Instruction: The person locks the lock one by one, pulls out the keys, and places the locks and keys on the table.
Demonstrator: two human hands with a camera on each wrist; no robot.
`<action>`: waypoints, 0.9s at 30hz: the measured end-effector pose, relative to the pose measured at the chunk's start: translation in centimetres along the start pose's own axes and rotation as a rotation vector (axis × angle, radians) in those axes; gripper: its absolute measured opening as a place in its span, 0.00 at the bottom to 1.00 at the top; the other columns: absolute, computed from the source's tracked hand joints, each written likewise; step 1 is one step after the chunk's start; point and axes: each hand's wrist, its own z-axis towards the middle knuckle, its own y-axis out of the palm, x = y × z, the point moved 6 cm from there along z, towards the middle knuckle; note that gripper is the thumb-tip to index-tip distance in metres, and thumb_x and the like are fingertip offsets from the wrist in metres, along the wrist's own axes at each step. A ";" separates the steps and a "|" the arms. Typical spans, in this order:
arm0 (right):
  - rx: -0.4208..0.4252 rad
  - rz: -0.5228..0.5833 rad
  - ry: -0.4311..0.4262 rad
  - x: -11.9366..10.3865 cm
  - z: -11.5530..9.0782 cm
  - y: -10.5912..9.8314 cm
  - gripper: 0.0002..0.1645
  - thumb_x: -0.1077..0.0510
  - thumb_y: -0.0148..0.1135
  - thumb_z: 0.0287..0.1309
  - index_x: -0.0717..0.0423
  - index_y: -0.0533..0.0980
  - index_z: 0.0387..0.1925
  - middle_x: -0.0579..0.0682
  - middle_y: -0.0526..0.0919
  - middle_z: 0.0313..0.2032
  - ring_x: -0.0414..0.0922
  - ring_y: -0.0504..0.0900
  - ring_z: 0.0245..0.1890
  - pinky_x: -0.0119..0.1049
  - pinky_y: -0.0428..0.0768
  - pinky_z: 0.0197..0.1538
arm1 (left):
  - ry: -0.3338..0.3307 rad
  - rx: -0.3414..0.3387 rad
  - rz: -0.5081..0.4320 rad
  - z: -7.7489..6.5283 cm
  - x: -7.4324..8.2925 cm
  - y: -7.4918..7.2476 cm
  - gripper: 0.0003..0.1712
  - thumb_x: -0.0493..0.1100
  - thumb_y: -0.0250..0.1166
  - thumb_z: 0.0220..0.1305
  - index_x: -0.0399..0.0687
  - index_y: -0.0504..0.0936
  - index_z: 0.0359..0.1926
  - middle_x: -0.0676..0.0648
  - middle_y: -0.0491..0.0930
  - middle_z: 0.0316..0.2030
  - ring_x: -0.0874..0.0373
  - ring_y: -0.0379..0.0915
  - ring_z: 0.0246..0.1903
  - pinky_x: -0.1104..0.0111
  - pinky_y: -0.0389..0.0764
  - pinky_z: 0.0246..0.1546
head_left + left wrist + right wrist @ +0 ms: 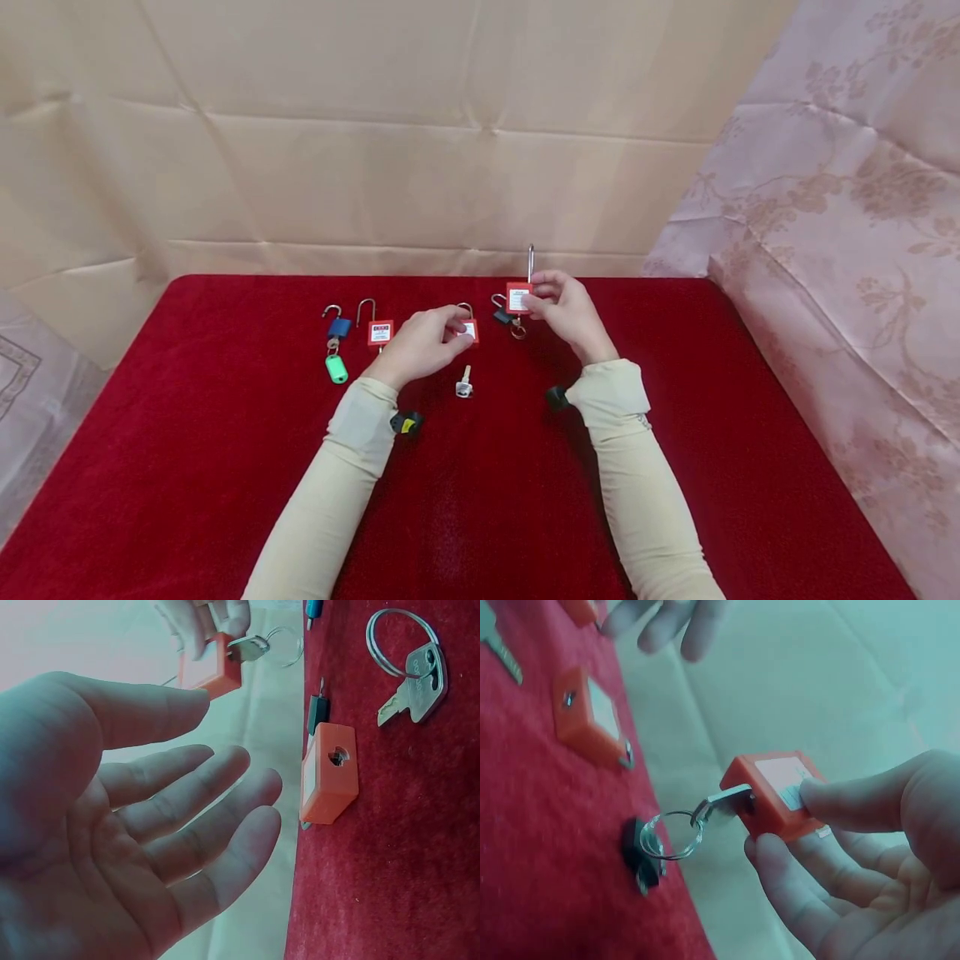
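Observation:
Between thumb and fingers my right hand [572, 315] pinches a red padlock [769, 796] by its body, lifted off the cloth. Its shackle points up in the head view. A silver key [726, 799] with a split ring sits in its keyhole. My left hand [422, 340] hovers with relaxed, spread fingers and holds nothing. Beyond those fingers a second red padlock [331, 776] lies on the cloth, its keyhole bare, partly covered by the hand in the head view. A loose key [424, 684] with a ring lies nearer to me.
Left of my hands lie a third red padlock [380, 332] with a raised shackle and a blue padlock [340, 327] with a green key tag [337, 369]. A small dark padlock [636, 851] lies below my right hand. Red cloth covers the table [480, 500]; a beige curtain hangs behind.

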 end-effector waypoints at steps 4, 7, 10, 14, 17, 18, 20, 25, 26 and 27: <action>-0.045 -0.012 -0.024 -0.7 -0.3 0.9 0.24 0.69 0.66 0.62 0.70 0.71 0.59 0.65 0.80 0.50 0.50 0.82 0.42 0.32 0.83 0.43 | 0.025 0.024 -0.013 0.0 0.2 -0.1 0.23 0.43 0.65 0.70 0.39 0.78 0.63 0.44 0.84 0.51 0.52 0.80 0.50 0.58 0.79 0.55; -0.086 -0.024 -0.044 -1.2 -0.6 1.7 0.23 0.68 0.66 0.62 0.67 0.73 0.58 0.63 0.81 0.50 0.51 0.82 0.44 0.34 0.82 0.44 | 0.051 0.061 -0.031 0.2 0.3 -0.2 0.21 0.42 0.64 0.70 0.38 0.79 0.60 0.43 0.84 0.50 0.51 0.81 0.47 0.57 0.79 0.54; -0.126 -0.021 -0.058 -1.7 -0.9 2.5 0.22 0.68 0.66 0.62 0.67 0.73 0.57 0.62 0.81 0.50 0.50 0.82 0.45 0.33 0.81 0.45 | 0.067 0.100 -0.044 0.3 0.4 -0.4 0.20 0.42 0.64 0.70 0.36 0.79 0.59 0.43 0.85 0.48 0.51 0.82 0.45 0.56 0.80 0.52; -0.174 -0.006 -0.085 -2.0 -1.1 3.5 0.21 0.70 0.66 0.62 0.68 0.73 0.56 0.62 0.81 0.49 0.49 0.82 0.44 0.33 0.81 0.47 | 0.065 0.133 -0.063 0.3 0.5 -0.7 0.20 0.43 0.64 0.71 0.37 0.80 0.58 0.43 0.85 0.48 0.51 0.82 0.44 0.57 0.80 0.50; -0.193 0.008 -0.101 -2.1 -1.2 4.0 0.21 0.70 0.66 0.62 0.68 0.73 0.55 0.62 0.81 0.48 0.48 0.82 0.44 0.33 0.81 0.49 | 0.058 0.147 -0.085 0.3 0.5 -0.8 0.19 0.43 0.64 0.71 0.38 0.80 0.58 0.43 0.85 0.48 0.52 0.82 0.43 0.59 0.81 0.48; -0.196 0.013 -0.103 -2.1 -1.2 4.1 0.20 0.70 0.66 0.62 0.68 0.73 0.55 0.61 0.81 0.48 0.47 0.82 0.44 0.33 0.81 0.49 | 0.059 0.151 -0.088 0.3 0.4 -0.8 0.19 0.43 0.64 0.71 0.38 0.80 0.58 0.43 0.85 0.47 0.52 0.82 0.43 0.59 0.81 0.48; -0.197 0.020 -0.105 -2.2 -1.3 4.2 0.20 0.70 0.66 0.62 0.68 0.73 0.55 0.60 0.81 0.48 0.47 0.83 0.44 0.33 0.82 0.49 | 0.057 0.160 -0.095 0.3 0.4 -0.8 0.19 0.43 0.64 0.71 0.37 0.80 0.57 0.43 0.85 0.46 0.52 0.83 0.42 0.59 0.81 0.47; -0.208 0.041 -0.106 -2.3 -1.4 4.5 0.20 0.71 0.66 0.61 0.68 0.73 0.54 0.60 0.81 0.47 0.45 0.83 0.42 0.34 0.82 0.49 | 0.060 0.184 -0.088 0.4 0.4 -1.0 0.19 0.44 0.65 0.71 0.37 0.81 0.56 0.43 0.86 0.44 0.52 0.83 0.41 0.60 0.81 0.46; -0.213 0.047 -0.105 -2.4 -1.4 4.6 0.20 0.72 0.66 0.61 0.69 0.73 0.54 0.60 0.81 0.47 0.45 0.83 0.42 0.34 0.82 0.49 | 0.060 0.188 -0.086 0.4 0.4 -1.0 0.18 0.44 0.65 0.71 0.37 0.81 0.55 0.43 0.86 0.44 0.52 0.83 0.40 0.60 0.81 0.46; -0.219 0.055 -0.104 -2.4 -1.4 4.7 0.20 0.72 0.65 0.61 0.69 0.73 0.54 0.60 0.81 0.47 0.45 0.83 0.42 0.34 0.82 0.49 | 0.059 0.190 -0.081 0.4 0.4 -1.1 0.18 0.44 0.65 0.71 0.37 0.81 0.55 0.43 0.86 0.43 0.53 0.83 0.40 0.59 0.81 0.46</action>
